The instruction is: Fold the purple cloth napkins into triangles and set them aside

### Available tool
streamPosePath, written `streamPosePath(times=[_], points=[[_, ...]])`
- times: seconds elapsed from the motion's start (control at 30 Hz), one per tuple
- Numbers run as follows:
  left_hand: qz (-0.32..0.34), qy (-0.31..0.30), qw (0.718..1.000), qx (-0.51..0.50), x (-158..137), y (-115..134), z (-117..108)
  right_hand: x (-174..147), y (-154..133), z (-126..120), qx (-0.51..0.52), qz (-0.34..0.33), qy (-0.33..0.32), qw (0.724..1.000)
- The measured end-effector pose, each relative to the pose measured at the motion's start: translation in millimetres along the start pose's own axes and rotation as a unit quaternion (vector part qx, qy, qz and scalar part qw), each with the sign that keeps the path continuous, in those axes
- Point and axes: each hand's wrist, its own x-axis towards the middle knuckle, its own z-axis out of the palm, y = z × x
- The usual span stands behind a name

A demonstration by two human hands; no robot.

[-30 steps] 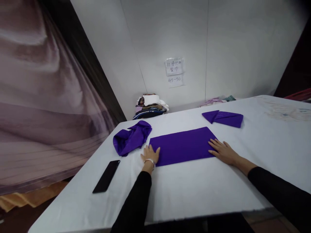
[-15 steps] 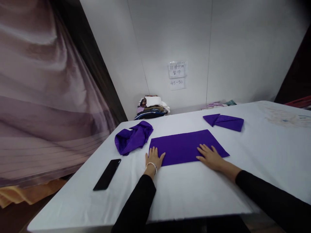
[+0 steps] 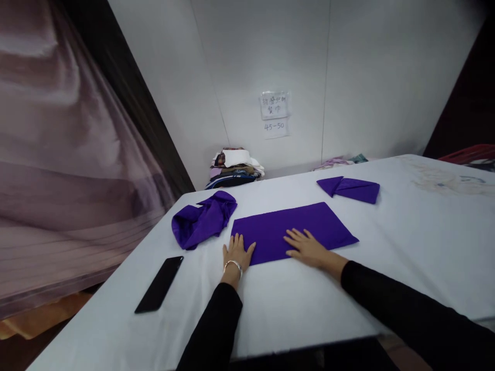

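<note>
A flat purple cloth (image 3: 278, 224), folded into a long four-sided shape, lies on the white-covered table. My left hand (image 3: 235, 252), with a bracelet at the wrist, rests flat on its near left corner, fingers spread. Near the middle of the cloth's front edge, my right hand (image 3: 307, 247) lies palm down with its fingers stretched out. Neither hand grips anything. Farther back on the right is a purple cloth folded to a point (image 3: 350, 189). A crumpled purple cloth (image 3: 204, 219) sits to the left of the flat one.
A black phone (image 3: 160, 284) lies at the left of the white tablecloth (image 3: 301, 314). Behind the table's far edge is a stack of folded clothes (image 3: 234, 167). Paper signs (image 3: 275, 105) hang on the wall. A pinkish curtain (image 3: 58, 180) drapes at the left.
My right hand has slid left along the flat cloth, from its right part toward the middle. My left hand stays at the near left corner. The whole view has shifted slightly.
</note>
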Motion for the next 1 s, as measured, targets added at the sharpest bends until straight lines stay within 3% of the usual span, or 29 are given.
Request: streamPosePath(times=[0.13,0.23,0.43,0.57,0.67,0.8,0.93,1.0], points=[[0.003,-0.005,1.0,-0.007,2.2,-1.3,2.7,-37.1,80.7,-10.1,-0.066,0.152,0.038,0.986],[0.005,-0.001,1.0,-0.013,3.0,-4.3,4.9,-58.4,118.7,-10.7,-0.097,0.201,0.051,0.974],[-0.012,-0.013,1.0,-0.011,3.2,12.2,-3.6,-65.1,128.8,-9.1,-0.12,0.206,0.05,0.97],[0.052,-0.03,0.998,-0.034,7.2,42.3,-8.1,-66.8,134.3,-8.6,-0.141,0.174,0.035,0.974],[0.085,-0.042,0.995,-0.043,16.5,49.4,-2.7,-66.7,140.5,-7.6,-0.151,0.161,0.026,0.975],[0.064,-0.019,0.997,-0.033,32.1,30.0,4.8,-47.3,122.6,-6.9,-0.173,0.145,0.031,0.974],[0.012,-0.007,0.999,-0.032,43.8,7.9,3.3,1.6,62.2,-1.1,-0.112,0.114,0.032,0.987],[-0.007,-0.005,0.999,-0.032,46.9,2.8,1.7,30.9,25.4,4.7,-0.076,0.06,0.02,0.995]])
